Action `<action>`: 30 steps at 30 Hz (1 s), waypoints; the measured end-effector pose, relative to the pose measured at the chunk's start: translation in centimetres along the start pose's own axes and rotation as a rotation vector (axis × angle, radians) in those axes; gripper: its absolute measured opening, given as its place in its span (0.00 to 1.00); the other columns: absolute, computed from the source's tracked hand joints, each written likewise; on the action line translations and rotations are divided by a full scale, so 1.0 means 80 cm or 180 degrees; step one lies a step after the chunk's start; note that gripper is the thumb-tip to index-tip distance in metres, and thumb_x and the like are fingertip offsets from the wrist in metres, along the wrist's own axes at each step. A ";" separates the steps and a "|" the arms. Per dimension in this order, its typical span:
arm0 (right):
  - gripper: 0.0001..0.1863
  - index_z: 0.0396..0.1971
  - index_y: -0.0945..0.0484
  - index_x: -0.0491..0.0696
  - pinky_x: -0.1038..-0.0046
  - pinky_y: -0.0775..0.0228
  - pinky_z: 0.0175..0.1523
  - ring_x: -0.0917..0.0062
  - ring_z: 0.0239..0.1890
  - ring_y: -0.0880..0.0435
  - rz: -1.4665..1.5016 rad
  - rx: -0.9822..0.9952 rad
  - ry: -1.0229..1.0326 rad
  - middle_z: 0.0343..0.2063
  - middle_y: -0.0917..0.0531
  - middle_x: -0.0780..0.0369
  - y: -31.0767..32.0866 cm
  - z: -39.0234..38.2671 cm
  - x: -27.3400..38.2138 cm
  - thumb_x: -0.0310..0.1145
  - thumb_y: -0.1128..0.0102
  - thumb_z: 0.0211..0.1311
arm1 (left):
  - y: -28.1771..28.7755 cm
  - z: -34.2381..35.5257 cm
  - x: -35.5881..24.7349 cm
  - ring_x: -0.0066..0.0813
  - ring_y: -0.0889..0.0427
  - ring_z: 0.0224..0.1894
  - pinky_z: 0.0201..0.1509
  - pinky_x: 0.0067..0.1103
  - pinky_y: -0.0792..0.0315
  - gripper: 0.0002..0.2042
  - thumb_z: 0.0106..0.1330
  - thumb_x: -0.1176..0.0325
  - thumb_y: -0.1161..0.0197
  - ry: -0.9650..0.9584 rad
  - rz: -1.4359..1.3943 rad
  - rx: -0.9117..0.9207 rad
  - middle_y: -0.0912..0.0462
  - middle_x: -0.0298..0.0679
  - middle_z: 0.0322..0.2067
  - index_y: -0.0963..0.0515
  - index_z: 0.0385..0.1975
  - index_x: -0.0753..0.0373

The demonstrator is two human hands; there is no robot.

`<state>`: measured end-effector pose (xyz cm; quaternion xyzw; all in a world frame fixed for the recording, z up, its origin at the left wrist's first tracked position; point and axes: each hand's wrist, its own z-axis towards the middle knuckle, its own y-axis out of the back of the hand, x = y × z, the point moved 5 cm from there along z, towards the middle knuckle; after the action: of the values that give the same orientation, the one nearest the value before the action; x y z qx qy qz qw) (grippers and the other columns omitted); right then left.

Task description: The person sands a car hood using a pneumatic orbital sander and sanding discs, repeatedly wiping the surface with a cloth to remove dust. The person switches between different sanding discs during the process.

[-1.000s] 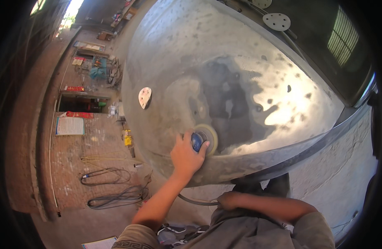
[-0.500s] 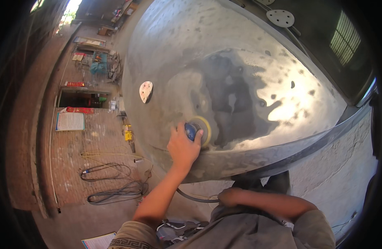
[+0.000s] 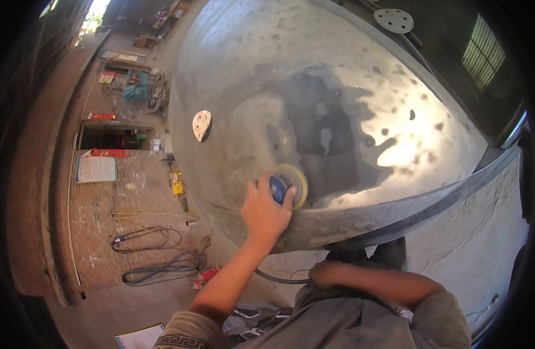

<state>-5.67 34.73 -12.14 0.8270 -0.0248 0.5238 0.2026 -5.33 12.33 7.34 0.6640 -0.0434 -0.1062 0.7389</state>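
My left hand (image 3: 266, 210) is wrapped round the blue top of a round sander (image 3: 278, 190). Its yellow-edged pad lies against the curved grey car hood (image 3: 232, 75), close to the hood's near edge. Just right of the pad begins a dark, irregular patch (image 3: 325, 128) with lighter spots around it. A dark hose (image 3: 279, 280) runs from below my left forearm to my right hand (image 3: 325, 273), which is closed on it in front of my body. The fingers of that hand are partly in shadow.
A pale perforated sanding disc (image 3: 201, 125) rests on the hood's left side; another disc (image 3: 393, 21) lies by the windscreen. Coiled cables (image 3: 162, 269) lie at the brick wall (image 3: 98, 227) on the left. A red object (image 3: 208, 274) is on the floor beside my left forearm.
My left hand and the sander have slid a little right and toward me over the hood. My right hand stays nearly in place. The red floor object shows more now.
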 end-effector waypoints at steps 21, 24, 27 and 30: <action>0.18 0.47 0.11 0.44 0.52 0.16 0.56 0.52 0.54 0.09 -0.0063 -0.0209 0.0093 0.49 0.09 0.49 0.019 -0.019 0.008 0.43 0.35 0.70 | 0.004 -0.007 0.007 0.63 0.14 0.47 0.49 0.49 0.22 0.30 0.64 0.48 0.23 0.0135 0.0104 0.0040 0.20 0.55 0.50 0.22 0.60 0.60; 0.18 0.48 0.11 0.44 0.52 0.16 0.57 0.53 0.55 0.10 -0.0064 -0.0107 0.0140 0.49 0.09 0.49 0.032 -0.023 0.020 0.42 0.37 0.70 | 0.003 0.007 0.015 0.63 0.14 0.48 0.50 0.49 0.22 0.31 0.64 0.48 0.23 0.0173 0.0095 -0.0082 0.20 0.55 0.50 0.22 0.60 0.61; 0.17 0.47 0.11 0.44 0.53 0.16 0.57 0.53 0.54 0.09 -0.0140 -0.0142 0.0128 0.49 0.09 0.49 0.024 -0.016 0.017 0.42 0.37 0.70 | 0.008 0.003 0.012 0.63 0.15 0.49 0.52 0.48 0.22 0.32 0.63 0.47 0.22 0.0214 0.0062 -0.0075 0.19 0.55 0.50 0.22 0.60 0.61; 0.17 0.47 0.11 0.44 0.53 0.16 0.57 0.53 0.54 0.09 -0.0156 -0.0123 0.0077 0.49 0.09 0.49 0.013 -0.011 0.009 0.40 0.38 0.70 | 0.005 -0.002 0.016 0.64 0.15 0.49 0.52 0.49 0.22 0.32 0.63 0.47 0.23 0.0210 0.0097 -0.0102 0.19 0.55 0.50 0.22 0.61 0.61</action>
<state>-6.33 34.24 -10.84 0.8169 -0.0122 0.5281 0.2315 -4.03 12.23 7.65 0.6545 -0.0274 -0.0737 0.7520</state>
